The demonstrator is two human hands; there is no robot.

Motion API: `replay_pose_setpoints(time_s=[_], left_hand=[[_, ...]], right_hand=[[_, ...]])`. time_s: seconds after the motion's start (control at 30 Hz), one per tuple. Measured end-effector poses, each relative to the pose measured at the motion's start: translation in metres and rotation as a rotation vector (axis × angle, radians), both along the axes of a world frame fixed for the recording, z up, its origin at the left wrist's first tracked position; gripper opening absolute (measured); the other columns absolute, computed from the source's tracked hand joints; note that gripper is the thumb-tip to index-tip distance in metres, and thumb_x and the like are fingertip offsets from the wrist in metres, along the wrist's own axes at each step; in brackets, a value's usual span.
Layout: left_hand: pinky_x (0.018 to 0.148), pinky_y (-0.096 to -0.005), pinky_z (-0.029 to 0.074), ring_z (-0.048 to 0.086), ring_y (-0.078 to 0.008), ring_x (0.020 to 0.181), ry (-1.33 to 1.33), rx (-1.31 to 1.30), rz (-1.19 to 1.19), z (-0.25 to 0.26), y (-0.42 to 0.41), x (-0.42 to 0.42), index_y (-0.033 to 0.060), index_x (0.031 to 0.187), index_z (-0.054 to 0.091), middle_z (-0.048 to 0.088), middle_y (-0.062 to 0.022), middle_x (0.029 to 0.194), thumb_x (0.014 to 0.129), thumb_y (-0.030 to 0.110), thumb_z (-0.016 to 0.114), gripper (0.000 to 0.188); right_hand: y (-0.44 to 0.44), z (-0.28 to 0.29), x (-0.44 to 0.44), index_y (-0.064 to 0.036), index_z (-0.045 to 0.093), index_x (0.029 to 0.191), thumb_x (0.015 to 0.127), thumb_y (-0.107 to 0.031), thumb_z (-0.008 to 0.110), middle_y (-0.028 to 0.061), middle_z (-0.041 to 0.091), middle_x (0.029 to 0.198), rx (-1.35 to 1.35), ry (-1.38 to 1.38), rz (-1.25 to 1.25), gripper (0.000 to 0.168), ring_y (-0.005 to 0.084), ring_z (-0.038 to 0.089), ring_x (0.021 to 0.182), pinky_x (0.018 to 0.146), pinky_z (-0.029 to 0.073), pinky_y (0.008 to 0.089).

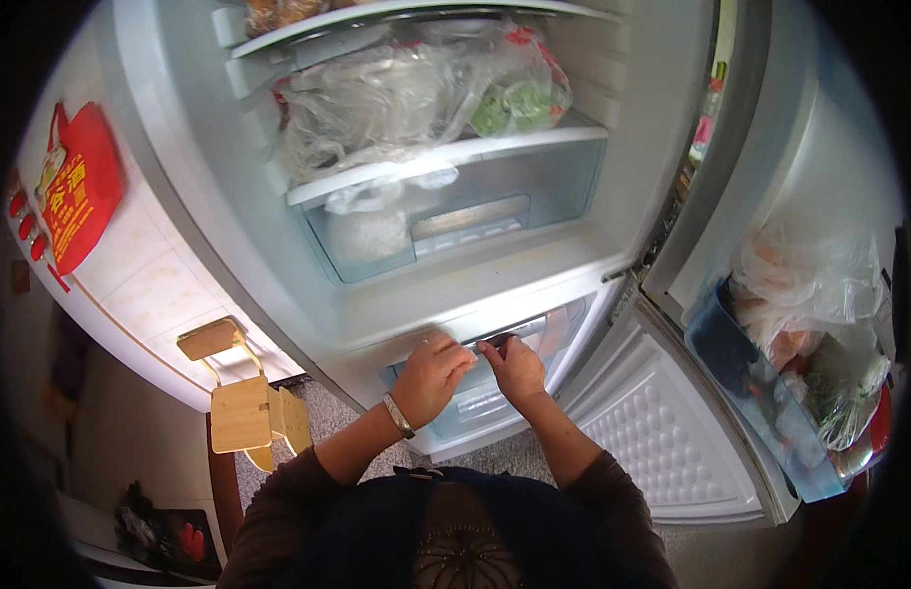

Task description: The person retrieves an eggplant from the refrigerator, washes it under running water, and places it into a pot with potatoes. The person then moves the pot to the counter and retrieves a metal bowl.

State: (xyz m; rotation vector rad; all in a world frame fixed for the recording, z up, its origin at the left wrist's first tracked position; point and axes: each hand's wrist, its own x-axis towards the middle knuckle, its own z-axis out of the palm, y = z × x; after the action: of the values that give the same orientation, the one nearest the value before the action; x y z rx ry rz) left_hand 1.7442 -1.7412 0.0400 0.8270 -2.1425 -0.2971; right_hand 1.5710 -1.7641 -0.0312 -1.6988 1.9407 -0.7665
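Both hands are at the upper front of a clear freezer drawer [488, 405] in the open lower compartment of a refrigerator. My left hand [430, 379], with a metal bracelet on its wrist, has its fingers curled in at the drawer's top left. Whether it holds anything small is hidden. Beside it, my right hand [518, 368] reaches to the drawer's light handle strip [530, 328]. Its thumb and fingers are bent around something dark at the strip, too small to make out. The fingertips of the two hands are close together but apart.
Above, a fridge shelf [455, 153] bears plastic bags [382, 96] over a clear crisper drawer [360, 261]. At right stand the open freezer door [662, 442] and the fridge door with a loaded blue bin [776, 420]. A small wooden chair [240, 416] is at left; a red bag [95, 184] hangs on the wall.
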Motion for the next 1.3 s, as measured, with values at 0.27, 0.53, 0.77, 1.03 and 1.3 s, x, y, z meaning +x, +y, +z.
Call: replay_pose_setpoints(time_s=[0.27, 0.53, 0.77, 1.03, 1.3], left_hand=[[0.064, -0.0357, 0.046, 0.056, -0.0277, 0.072, 0.034, 0.049, 0.041, -0.006, 0.01, 0.016, 0.0067, 0.083, 0.063, 0.058, -0.0094, 0.075, 0.079, 0.007, 0.062, 0.003], [0.061, -0.0306, 0.047, 0.059, -0.0218, 0.07, 0.085, 0.159, 0.041, 0.005, 0.025, 0.011, 0.0065, 0.085, 0.065, 0.06, -0.0089, 0.076, 0.082, 0.009, 0.065, 0.004], [0.065, -0.0219, 0.045, 0.054, -0.0079, 0.07, 0.382, 0.335, -0.023, 0.019, 0.022, 0.022, 0.0022, 0.088, 0.063, 0.058, -0.0012, 0.079, 0.084, 0.008, 0.065, 0.007], [0.058, -0.0222, 0.039, 0.048, -0.0075, 0.064, 0.351, 0.09, 0.024, 0.093, -0.001, 0.004, 0.0034, 0.086, 0.061, 0.056, -0.0013, 0.077, 0.083, 0.006, 0.066, 0.006], [0.062, -0.033, 0.046, 0.056, -0.0238, 0.068, 0.196, -0.299, 0.094, 0.181, -0.093, -0.032, 0.0032, 0.081, 0.058, 0.055, -0.0098, 0.077, 0.079, 0.004, 0.063, 0.005]], right_hand=[[-0.028, -0.011, 0.008, -0.004, 0.061, 0.096, 0.084, -0.041, 0.058, 0.017, 0.066, 0.09, -0.031, -0.023, 0.023, 0.039, 0.0364, 0.062, 0.087, 0.076, 0.047, 0.0461], [-0.019, -0.02, 0.002, -0.001, 0.062, 0.088, 0.086, -0.044, 0.056, 0.0176, 0.066, 0.082, -0.046, -0.012, 0.115, 0.043, 0.0368, 0.063, 0.081, 0.072, 0.048, 0.0448], [0.008, -0.003, 0.003, 0.0, 0.064, 0.081, 0.086, -0.046, 0.056, 0.0156, 0.065, 0.073, 0.093, -0.2, 0.477, 0.047, 0.0306, 0.065, 0.071, 0.067, 0.049, 0.0392], [-0.013, 0.124, -0.002, -0.005, 0.058, 0.094, 0.079, -0.015, 0.07, 0.0129, 0.062, 0.078, -0.727, -0.319, 0.233, 0.022, 0.0276, 0.06, 0.07, 0.065, 0.049, 0.0357], [-0.094, 0.235, -0.013, -0.02, 0.046, 0.13, 0.069, -0.021, 0.076, 0.0177, 0.037, 0.137, -1.121, 0.311, -0.154, 0.068, 0.0396, 0.042, 0.117, 0.097, 0.038, 0.0445]])
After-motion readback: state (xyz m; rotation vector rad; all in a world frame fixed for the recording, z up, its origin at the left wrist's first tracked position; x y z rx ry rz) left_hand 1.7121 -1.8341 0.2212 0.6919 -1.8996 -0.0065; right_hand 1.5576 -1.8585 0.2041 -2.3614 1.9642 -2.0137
